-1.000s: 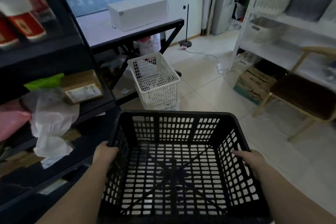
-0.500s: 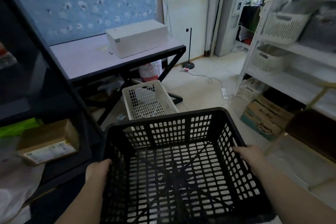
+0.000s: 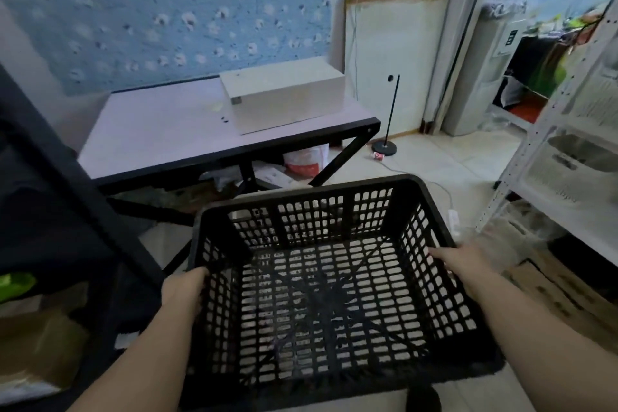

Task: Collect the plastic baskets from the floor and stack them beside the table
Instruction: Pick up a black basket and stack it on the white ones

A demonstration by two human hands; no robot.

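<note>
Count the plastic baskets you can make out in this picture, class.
2: a black basket held between the left hand and right hand, and a white basket on the white shelf unit at right. Others may be hidden behind the black one.

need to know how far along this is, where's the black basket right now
In the head view the black basket fills the lower centre, held off the floor by the left hand and right hand on its side rims, just in front of the table.
</note>
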